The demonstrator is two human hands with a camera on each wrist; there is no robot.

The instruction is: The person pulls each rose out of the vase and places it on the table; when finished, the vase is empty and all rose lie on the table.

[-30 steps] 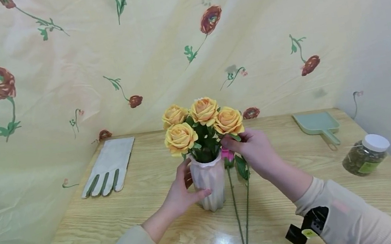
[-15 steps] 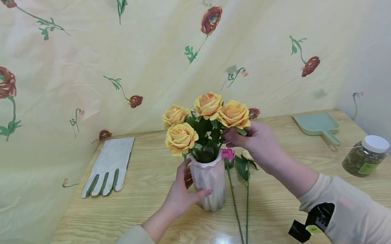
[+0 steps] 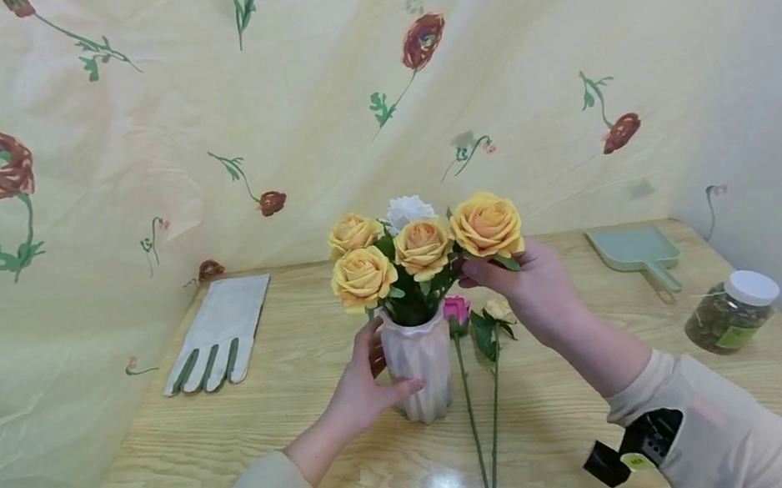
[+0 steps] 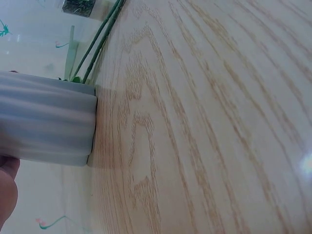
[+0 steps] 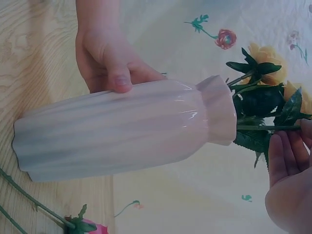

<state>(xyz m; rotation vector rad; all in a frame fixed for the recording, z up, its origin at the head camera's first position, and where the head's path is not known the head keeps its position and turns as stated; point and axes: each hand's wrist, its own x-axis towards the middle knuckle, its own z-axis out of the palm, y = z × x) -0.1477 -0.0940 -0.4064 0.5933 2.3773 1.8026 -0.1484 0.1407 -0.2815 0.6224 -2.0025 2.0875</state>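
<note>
A white ribbed vase (image 3: 420,366) stands upright on the table, with several yellow roses (image 3: 363,276) and a white flower (image 3: 409,211) in it. My left hand (image 3: 361,379) holds the vase from the left, thumb across its front. Just under the bloom of the rightmost yellow rose (image 3: 486,225), my right hand (image 3: 530,290) pinches the stem (image 5: 268,127), which runs into the vase mouth in the right wrist view. To the right of the vase lie a pink rose (image 3: 456,310) and a cream rose (image 3: 498,311), their long stems toward me.
A white and green glove (image 3: 222,328) lies at the table's left. On the right are a light green dustpan (image 3: 634,245) and a jar with a white lid (image 3: 731,311). A flower-printed curtain (image 3: 339,100) hangs behind the table.
My right hand has moved right, drawing the pinched rose away from the others. A middle rose has dropped lower, and the white flower behind it now shows. My left hand stays on the vase.
</note>
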